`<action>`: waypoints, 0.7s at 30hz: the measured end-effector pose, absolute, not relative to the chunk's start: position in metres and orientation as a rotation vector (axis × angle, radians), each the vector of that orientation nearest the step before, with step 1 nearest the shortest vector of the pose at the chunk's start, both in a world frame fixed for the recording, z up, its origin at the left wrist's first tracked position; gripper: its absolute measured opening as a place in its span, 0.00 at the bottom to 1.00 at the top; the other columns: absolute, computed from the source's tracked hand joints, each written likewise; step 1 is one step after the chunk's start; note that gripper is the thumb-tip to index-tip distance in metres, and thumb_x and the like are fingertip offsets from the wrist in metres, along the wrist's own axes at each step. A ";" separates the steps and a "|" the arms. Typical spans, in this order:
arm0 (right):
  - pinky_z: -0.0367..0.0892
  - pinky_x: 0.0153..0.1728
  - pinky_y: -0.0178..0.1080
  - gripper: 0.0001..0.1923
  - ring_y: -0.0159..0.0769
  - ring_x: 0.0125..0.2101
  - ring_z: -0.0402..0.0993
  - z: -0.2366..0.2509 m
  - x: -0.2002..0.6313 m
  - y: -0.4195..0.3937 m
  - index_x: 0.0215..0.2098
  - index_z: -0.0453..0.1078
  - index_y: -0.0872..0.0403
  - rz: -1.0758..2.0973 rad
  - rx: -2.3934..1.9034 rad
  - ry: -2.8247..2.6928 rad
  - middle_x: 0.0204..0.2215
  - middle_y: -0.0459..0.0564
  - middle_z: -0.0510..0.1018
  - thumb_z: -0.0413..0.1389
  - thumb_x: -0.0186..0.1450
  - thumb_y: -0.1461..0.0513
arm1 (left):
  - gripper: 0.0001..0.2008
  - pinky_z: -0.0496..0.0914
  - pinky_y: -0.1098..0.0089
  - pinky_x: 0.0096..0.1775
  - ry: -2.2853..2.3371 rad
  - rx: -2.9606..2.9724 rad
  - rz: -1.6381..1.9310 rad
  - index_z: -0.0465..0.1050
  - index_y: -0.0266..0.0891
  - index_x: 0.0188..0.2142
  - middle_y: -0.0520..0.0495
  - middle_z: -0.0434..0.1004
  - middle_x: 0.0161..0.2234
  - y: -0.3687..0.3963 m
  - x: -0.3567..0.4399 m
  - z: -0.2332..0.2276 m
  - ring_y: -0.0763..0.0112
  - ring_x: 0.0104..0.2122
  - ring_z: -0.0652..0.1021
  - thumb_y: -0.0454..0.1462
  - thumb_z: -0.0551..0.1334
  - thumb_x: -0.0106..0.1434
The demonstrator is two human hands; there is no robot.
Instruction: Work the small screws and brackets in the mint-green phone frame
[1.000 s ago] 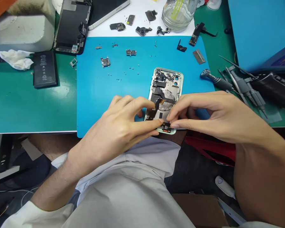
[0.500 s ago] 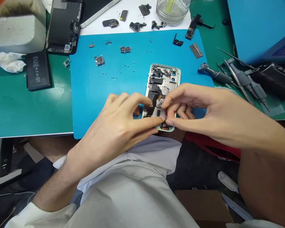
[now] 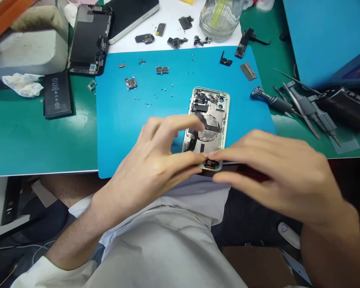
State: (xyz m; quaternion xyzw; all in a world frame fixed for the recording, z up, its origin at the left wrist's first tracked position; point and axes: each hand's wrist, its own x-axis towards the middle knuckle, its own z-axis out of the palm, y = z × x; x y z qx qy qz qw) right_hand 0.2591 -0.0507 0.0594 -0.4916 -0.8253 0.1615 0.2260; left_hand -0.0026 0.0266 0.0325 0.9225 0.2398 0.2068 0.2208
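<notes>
A pale green phone housing point(image 3: 213, 145) lies upright in line with me at the near edge of the blue mat, its inner side showing a round silver coil area point(image 3: 210, 120) and black flex cables. My left hand point(image 3: 156, 160) holds its lower left corner, one digit on the inner face and another along the bottom edge; a bent finger hovers over the coil. My right hand point(image 3: 282, 176), slightly blurred, has its index fingertip at the housing's lower end, close to the left hand's tip. Its thumb is apart, just below the bottom edge. Any small piece under the fingertips is hidden.
On the blue mat point(image 3: 132, 136) lie small brackets and several tiny screws. A battery point(image 3: 58, 96) and a screen assembly point(image 3: 88, 40) sit left. Camera parts and a glass jar point(image 3: 219, 20) stand at the back. Screwdrivers point(image 3: 310, 108) and tweezers lie right.
My right hand has turned and its fingers have straightened out from their curl, drawing lower and back from the housing's middle. More of the coil shows. My left hand stays on the lower corner.
</notes>
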 end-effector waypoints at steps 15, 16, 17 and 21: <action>0.79 0.31 0.46 0.26 0.43 0.35 0.87 0.006 0.224 -0.077 0.65 0.79 0.47 -0.149 -1.277 -1.986 0.38 0.50 0.89 0.67 0.71 0.72 | 0.26 0.78 0.50 0.54 1.303 2.379 0.584 0.70 0.45 0.72 0.36 0.78 0.60 0.013 -0.004 0.043 0.46 0.58 0.80 0.52 0.60 0.83; 0.80 0.32 0.46 0.26 0.43 0.35 0.87 0.003 0.223 -0.078 0.64 0.79 0.49 -0.159 -1.271 -1.969 0.38 0.51 0.89 0.67 0.71 0.72 | 0.26 0.77 0.49 0.51 1.342 2.433 0.560 0.72 0.43 0.71 0.35 0.78 0.57 0.011 -0.001 0.041 0.45 0.55 0.81 0.52 0.58 0.83; 0.81 0.32 0.46 0.25 0.42 0.35 0.87 0.000 0.223 -0.081 0.63 0.80 0.50 -0.170 -1.266 -1.955 0.37 0.52 0.88 0.67 0.70 0.72 | 0.26 0.77 0.49 0.48 1.336 2.486 0.527 0.75 0.41 0.69 0.34 0.79 0.55 0.010 0.002 0.038 0.46 0.50 0.81 0.52 0.57 0.83; 0.85 0.35 0.43 0.19 0.40 0.35 0.87 -0.009 0.221 -0.091 0.56 0.82 0.52 -0.222 -1.261 -1.888 0.36 0.51 0.87 0.64 0.71 0.74 | 0.22 0.77 0.50 0.42 1.236 2.503 0.543 0.80 0.44 0.66 0.36 0.82 0.55 0.001 0.013 0.032 0.49 0.43 0.82 0.49 0.57 0.83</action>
